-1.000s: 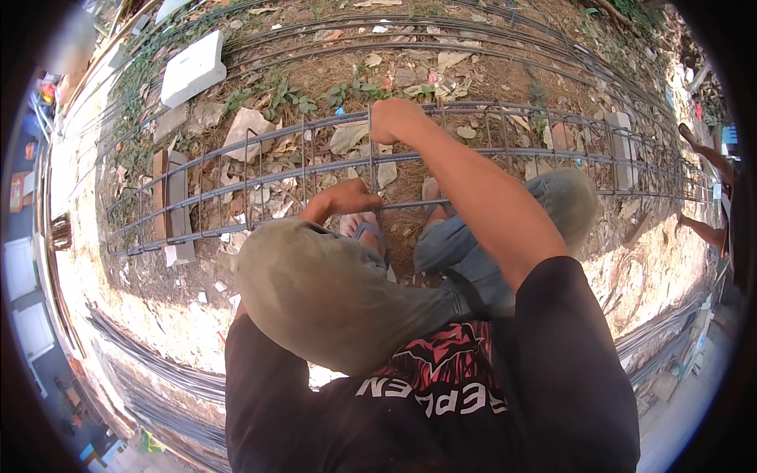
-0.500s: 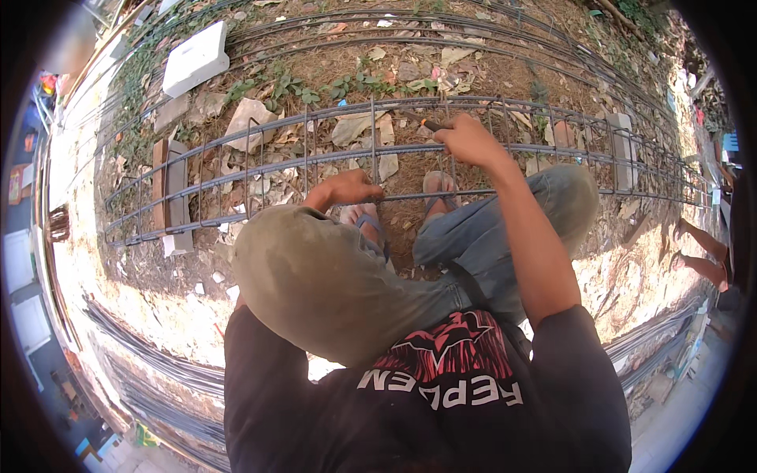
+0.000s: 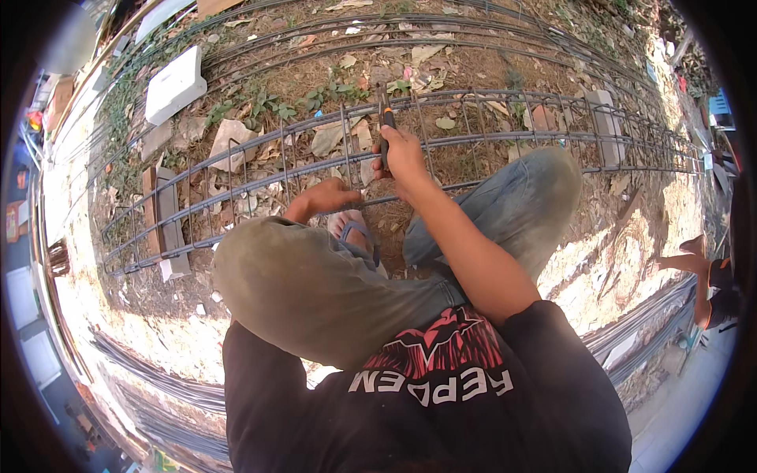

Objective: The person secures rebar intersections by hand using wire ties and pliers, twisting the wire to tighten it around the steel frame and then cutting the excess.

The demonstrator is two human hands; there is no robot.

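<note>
A long rebar cage [image 3: 272, 175] of dark bars and thin stirrups lies across the ground in front of my feet. My right hand [image 3: 404, 162] grips a pair of pliers [image 3: 387, 118] with black and orange handles. The pliers' jaws point away from me, over the cage's far bar. My left hand [image 3: 325, 195] is closed beside the near bar, its fingers curled down; what they hold is hidden. Between the hands, two stirrups stand close together. One sandalled foot [image 3: 351, 227] shows below the left hand.
Blocks prop the cage at the left [image 3: 172, 213] and right [image 3: 605, 130]. A white block [image 3: 175, 85] lies beyond it at the far left. More long bars [image 3: 315, 35] run behind, and others [image 3: 169, 370] lie at the lower left. Another person's legs [image 3: 694, 272] are at the right.
My right hand has moved left along the cage with the pliers, which now point away instead of left. The left hand stays closed near the near bar. The whole view has shifted slightly.
</note>
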